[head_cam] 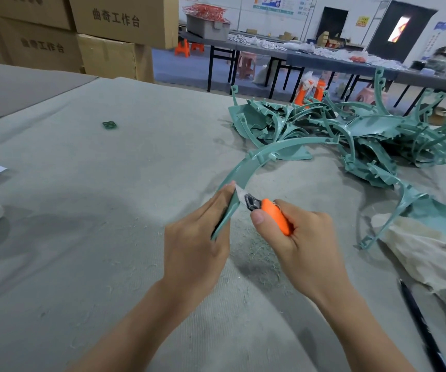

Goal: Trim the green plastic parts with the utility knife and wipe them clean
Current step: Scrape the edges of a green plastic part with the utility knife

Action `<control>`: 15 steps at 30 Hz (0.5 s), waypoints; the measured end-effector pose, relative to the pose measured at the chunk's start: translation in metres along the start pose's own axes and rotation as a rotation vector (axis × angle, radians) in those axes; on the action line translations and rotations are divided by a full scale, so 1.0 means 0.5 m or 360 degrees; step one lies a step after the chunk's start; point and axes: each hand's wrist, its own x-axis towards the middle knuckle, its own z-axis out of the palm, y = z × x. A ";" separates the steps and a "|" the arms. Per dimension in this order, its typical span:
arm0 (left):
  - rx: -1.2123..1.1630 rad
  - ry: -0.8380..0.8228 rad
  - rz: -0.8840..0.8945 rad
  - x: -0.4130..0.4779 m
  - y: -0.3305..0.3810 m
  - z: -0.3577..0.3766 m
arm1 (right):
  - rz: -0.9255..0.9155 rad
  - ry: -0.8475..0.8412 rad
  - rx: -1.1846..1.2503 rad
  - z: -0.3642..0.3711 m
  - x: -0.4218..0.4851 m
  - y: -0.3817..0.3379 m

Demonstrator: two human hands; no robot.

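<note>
My left hand (199,237) grips the near end of a curved green plastic part (246,167) that arcs up and away to the right. My right hand (294,237) holds an orange utility knife (274,216). Its short blade rests against the part's inner edge, just beside my left fingertips. A heap of green plastic parts (364,132) lies on the table at the back right. One more green part (393,218) lies nearer, partly on a pale cloth (431,253) at the right.
A grey felt-like cover (95,210) spreads over the table, with fine shavings under my hands. A small green scrap (109,125) lies far left. A black rod (423,326) lies at the right edge. Cardboard boxes (103,33) stand behind; other tables cross the background.
</note>
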 end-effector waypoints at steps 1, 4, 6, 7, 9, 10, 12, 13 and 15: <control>-0.0017 0.0020 -0.0004 0.001 0.000 0.000 | 0.0004 -0.0026 0.0044 0.002 -0.001 0.002; -0.0054 0.0046 -0.0021 0.003 0.001 -0.001 | 0.0024 -0.0089 0.0119 0.003 -0.002 0.005; -0.0058 0.0041 -0.0023 0.002 0.001 -0.001 | 0.0012 -0.0124 0.0148 0.002 -0.001 0.006; -0.0060 0.0042 -0.0019 0.002 0.001 -0.001 | 0.0006 -0.0129 0.0149 0.001 0.000 0.006; -0.0067 0.0040 -0.0012 0.002 0.000 -0.001 | 0.0017 -0.0125 0.0146 0.000 0.000 0.004; -0.0062 0.0031 -0.0008 0.002 -0.001 -0.002 | 0.0031 -0.0118 0.0148 0.000 0.000 0.003; -0.0053 0.0006 0.0000 0.002 -0.003 -0.001 | 0.0056 -0.0098 0.0128 0.000 0.000 0.000; -0.0049 -0.0009 0.0005 0.002 -0.004 -0.001 | 0.0062 -0.0086 0.0099 0.000 0.001 -0.001; -0.0012 -0.0038 0.0030 0.002 -0.005 -0.001 | 0.0067 -0.0054 0.0027 0.001 0.000 -0.003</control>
